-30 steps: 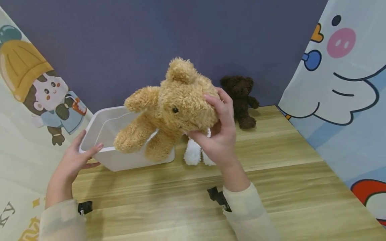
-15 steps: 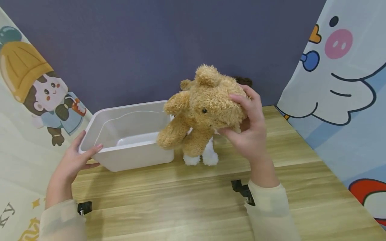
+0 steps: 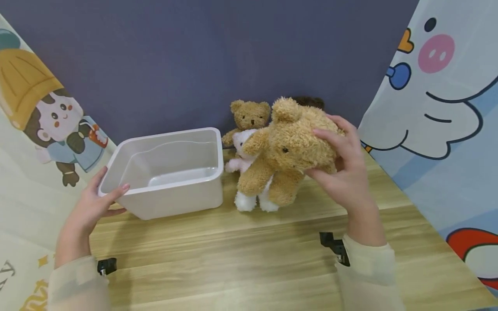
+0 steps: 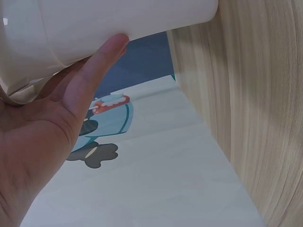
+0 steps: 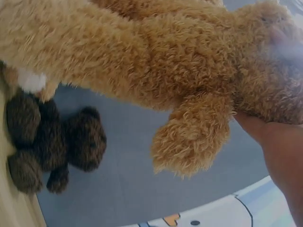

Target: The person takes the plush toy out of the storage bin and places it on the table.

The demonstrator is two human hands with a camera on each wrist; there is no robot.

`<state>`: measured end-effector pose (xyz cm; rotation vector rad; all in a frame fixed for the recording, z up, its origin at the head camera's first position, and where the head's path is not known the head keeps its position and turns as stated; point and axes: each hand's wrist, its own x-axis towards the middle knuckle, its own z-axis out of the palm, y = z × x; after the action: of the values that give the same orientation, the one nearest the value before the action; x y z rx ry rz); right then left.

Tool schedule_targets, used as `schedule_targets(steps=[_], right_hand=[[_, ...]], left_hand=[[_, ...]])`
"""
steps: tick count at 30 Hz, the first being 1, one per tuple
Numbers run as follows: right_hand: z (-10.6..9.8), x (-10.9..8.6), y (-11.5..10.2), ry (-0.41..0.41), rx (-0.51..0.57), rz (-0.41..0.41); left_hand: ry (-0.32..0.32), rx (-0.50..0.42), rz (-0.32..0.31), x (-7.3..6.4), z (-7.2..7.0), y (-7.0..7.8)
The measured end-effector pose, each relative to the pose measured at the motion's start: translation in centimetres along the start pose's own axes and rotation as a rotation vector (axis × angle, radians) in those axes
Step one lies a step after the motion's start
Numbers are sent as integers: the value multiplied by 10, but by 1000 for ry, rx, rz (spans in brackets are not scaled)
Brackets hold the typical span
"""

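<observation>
A light-brown teddy bear hangs above the table, tilted, with its legs toward the left. My right hand grips it by the head, thumb below and fingers above. In the right wrist view its furry body fills the upper part. At the left, my left hand holds the near-left corner of a white plastic bin, thumb over the rim. The left wrist view has that hand against the bin's wall. Nothing lies on the visible part of the bin's floor.
Behind the held bear sit a smaller tan teddy bear and a white plush toy, partly hidden. A dark brown teddy bear sits against the grey-blue back wall. Printed cloths flank the wooden table.
My right hand has carried the teddy bear rightward from over the bin, and slightly down, to in front of the other plush toys. My left hand stays on the bin.
</observation>
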<state>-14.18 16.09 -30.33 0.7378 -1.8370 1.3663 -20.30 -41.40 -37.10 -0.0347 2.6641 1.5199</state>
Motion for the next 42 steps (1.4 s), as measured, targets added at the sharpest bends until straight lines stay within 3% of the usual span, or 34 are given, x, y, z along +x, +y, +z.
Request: schedule_targets(steps=[7,14,22,27,33,36,42], right_hand=[[-22,-6,4,-30,-107,-36],[-40,-4,15,-82,-366,-117],[-56,8,32,-206,-494,-185],[-63,18,39,-353,-507,-116],[-76,28,51,-510,-570,106],[-83,31,60,-555,-579,205],[-89,35,82,-595,-527,276]], left_hand=[[0,15,-6,0,-1,3],[2,15,-10,-2,-1,4],[-5,32,1,0,0,5],[-1,13,5,0,0,4],[0,9,12,-2,1,4],[2,15,14,-2,1,4],[7,16,11,-2,0,3]])
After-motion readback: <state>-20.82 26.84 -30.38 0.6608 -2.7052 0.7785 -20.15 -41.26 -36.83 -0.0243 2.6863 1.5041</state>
